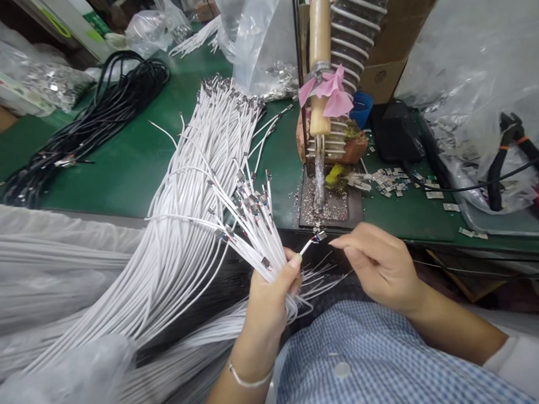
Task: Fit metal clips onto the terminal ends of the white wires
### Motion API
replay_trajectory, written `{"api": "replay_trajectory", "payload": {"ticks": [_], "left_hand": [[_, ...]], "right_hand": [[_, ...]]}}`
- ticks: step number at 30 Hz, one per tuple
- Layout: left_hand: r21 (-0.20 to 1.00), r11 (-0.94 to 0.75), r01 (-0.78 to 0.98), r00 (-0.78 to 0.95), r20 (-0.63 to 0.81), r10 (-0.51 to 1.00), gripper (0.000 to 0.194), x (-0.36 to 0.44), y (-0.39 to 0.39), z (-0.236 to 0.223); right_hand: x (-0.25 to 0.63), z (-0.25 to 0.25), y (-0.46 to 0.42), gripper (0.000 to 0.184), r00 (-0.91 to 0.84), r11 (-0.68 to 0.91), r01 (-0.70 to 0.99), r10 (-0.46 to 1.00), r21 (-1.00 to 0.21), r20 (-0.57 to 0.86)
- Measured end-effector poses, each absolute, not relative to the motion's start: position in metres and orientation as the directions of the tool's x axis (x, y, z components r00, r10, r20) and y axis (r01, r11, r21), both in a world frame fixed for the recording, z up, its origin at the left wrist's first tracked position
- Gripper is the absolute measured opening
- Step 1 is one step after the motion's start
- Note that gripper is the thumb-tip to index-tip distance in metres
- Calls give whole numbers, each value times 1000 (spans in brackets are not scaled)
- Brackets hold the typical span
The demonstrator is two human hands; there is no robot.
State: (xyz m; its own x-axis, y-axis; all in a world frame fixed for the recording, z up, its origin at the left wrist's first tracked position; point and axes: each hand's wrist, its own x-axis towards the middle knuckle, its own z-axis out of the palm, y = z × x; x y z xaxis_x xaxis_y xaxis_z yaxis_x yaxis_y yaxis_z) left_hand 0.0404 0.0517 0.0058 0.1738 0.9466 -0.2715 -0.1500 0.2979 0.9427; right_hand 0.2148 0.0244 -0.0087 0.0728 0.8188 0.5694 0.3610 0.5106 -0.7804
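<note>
My left hand (pixel 270 298) is closed around a thick bundle of thin white cables (pixel 216 217) with small metal connector ends. Its thumb pushes one cable end (pixel 314 240) out toward the right. My right hand (pixel 376 263) is beside that cable tip with its fingers curled together in a pinch, the fingertips a little apart from the tip. What the pinch holds, if anything, I cannot make out. Just beyond the hands stands a soldering iron (pixel 319 73) with a wooden handle, its tip pointing down onto a metal plate (pixel 330 208) strewn with solder bits.
A coil of black cables (pixel 93 121) lies at the back left of the green bench (pixel 123 167). Clear plastic bags (pixel 483 52) of metal parts sit at right and rear. Pliers (pixel 504 153) rest on a tray at right. Small loose metal pieces (pixel 390 180) lie beside the iron.
</note>
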Motion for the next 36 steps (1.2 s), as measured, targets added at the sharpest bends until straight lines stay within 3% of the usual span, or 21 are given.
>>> {"api": "replay_trajectory", "payload": {"ticks": [6,11,36], "left_hand": [[957,273,-100,168,-254,952,14,48,56,14],[965,253,-73,126,-243,962,15,54,63,20],[978,196,-73,147,-184,972,13,61,73,25]], "right_hand": [[211,-7,32,9,132,403,385,866,-830,482],[213,-7,41,12,143,512,379,790,-770,596],[220,1,57,15,97,568,381,760,-729,643]]}}
